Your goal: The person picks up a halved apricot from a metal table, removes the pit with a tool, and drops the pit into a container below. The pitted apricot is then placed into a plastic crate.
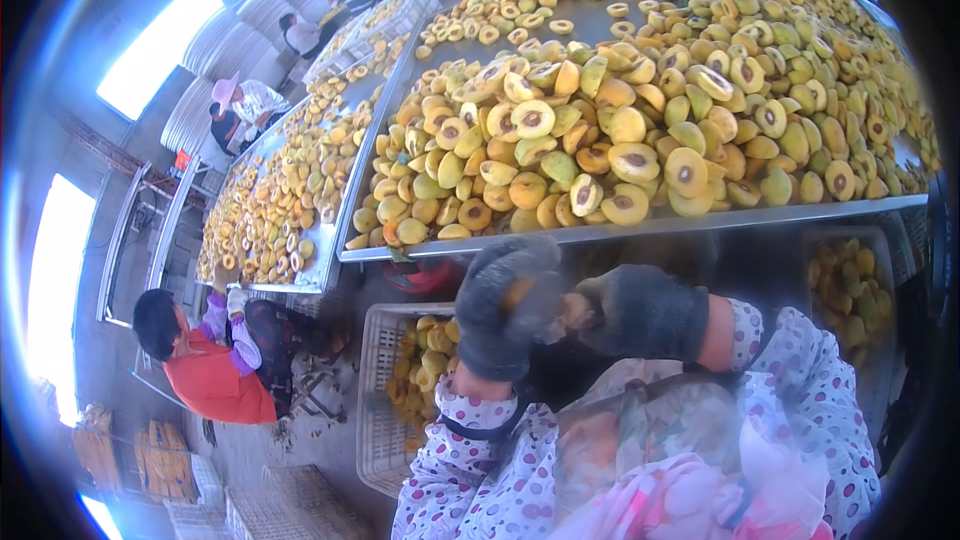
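Observation:
Both of my hands wear dark gloves and meet in front of my chest, just below the near edge of a metal table [637,229]. My left hand [506,307] is closed around a piece of yellow-orange fruit [520,292], partly hidden by the fingers. Close beside it, my right hand [637,313] has its fingers bent around something small and pale brown at the fingertips, too blurred to name. On the table lies a large heap of halved yellow fruit [630,163], apparently apricots, many cut sides showing brown stones.
A plastic crate [371,397] with fruit stands at lower left, another crate [885,270] at right. A co-worker in a red vest [217,375] sits at the neighbouring fruit-covered table [330,240]. Further people and stacked white trays [225,45] are behind; empty-looking crates [292,502] stand on the floor.

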A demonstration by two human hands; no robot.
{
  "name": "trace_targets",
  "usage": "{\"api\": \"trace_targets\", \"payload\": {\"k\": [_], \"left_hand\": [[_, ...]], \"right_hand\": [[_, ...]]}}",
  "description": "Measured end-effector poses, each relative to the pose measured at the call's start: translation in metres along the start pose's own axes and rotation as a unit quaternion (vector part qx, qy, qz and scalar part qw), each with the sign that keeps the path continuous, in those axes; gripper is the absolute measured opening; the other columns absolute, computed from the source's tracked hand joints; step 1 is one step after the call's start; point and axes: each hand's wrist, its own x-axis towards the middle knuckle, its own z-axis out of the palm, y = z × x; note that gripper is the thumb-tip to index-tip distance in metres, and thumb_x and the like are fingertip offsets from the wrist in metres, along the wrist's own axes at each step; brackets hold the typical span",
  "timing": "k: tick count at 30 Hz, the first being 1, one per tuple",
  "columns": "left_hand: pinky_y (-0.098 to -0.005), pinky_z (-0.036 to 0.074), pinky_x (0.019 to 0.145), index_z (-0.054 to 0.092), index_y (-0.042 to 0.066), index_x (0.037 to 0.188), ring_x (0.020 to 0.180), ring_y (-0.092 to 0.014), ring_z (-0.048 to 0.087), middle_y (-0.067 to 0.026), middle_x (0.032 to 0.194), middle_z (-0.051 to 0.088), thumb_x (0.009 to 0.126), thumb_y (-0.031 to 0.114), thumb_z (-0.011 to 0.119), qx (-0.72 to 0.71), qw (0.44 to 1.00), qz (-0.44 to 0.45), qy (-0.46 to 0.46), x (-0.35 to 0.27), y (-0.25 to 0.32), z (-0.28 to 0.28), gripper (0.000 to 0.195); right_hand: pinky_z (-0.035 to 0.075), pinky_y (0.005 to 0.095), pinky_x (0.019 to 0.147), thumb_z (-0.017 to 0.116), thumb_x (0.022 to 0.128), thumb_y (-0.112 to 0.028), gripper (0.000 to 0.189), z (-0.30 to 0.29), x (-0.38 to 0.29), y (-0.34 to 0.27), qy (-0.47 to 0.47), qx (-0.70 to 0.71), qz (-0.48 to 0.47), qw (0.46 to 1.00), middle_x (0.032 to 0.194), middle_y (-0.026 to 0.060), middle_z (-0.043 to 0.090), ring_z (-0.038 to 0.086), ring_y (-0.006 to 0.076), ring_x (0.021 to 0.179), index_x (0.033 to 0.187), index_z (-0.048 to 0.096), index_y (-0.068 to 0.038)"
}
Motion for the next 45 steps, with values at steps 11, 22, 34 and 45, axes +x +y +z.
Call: {"api": "trace_targets", "payload": {"k": [11, 22, 34, 45], "left_hand": [[-0.0386, 0.053, 0.090, 0.054, 0.002, 0.127, 0.108, -0.028, 0.062, -0.0154, 0.121, 0.063, 0.108, 0.034, 0.041, -0.489, 0.861, -0.111, 0.085, -0.016, -0.018, -0.034, 0.040], [-0.0427, 0.053, 0.097, 0.061, -0.001, 0.115, 0.106, -0.028, 0.064, -0.0152, 0.113, 0.065, 0.100, 0.032, 0.061, -0.180, 0.971, -0.058, 0.143, -0.039, -0.019, 0.000, 0.037], [-0.0408, 0.048, 0.102, 0.063, 0.003, 0.127, 0.121, -0.031, 0.060, -0.0172, 0.127, 0.064, 0.082, 0.007, 0.075, 0.374, 0.913, -0.108, 0.123, -0.052, -0.145, -0.177, 0.047], [-0.0446, 0.049, 0.099, 0.053, 0.020, 0.141, 0.120, -0.032, 0.061, -0.0172, 0.135, 0.059, 0.084, 0.038, 0.072, 0.574, 0.727, -0.336, -0.170, 0.113, -0.162, -0.119, 0.062]], "right_hand": [[0.053, 0.0408, 0.078, 0.062, 0.092, -0.039, 0.035, 0.006, -0.022, 0.045, -0.068, -0.045, 0.182, 0.980, 0.093, 0.0146, 0.073, 0.070, 0.0325, 0.088, 0.098, 0.071, -0.006], [0.054, 0.0343, 0.070, 0.078, 0.085, -0.024, 0.029, 0.062, 0.022, 0.003, 0.032, 0.381, 0.013, 0.924, 0.081, 0.0064, 0.071, 0.066, 0.0191, 0.071, 0.103, 0.068, -0.002], [0.055, 0.0469, 0.076, 0.059, 0.086, -0.024, 0.024, 0.054, -0.030, 0.145, -0.234, -0.233, 0.223, 0.917, 0.089, 0.0211, 0.072, 0.071, 0.0376, 0.080, 0.088, 0.076, -0.006], [0.054, 0.0446, 0.068, 0.067, 0.085, -0.026, 0.022, 0.038, -0.022, 0.121, -0.035, -0.166, 0.116, 0.979, 0.079, 0.0198, 0.069, 0.068, 0.0366, 0.071, 0.088, 0.072, -0.005]]}}
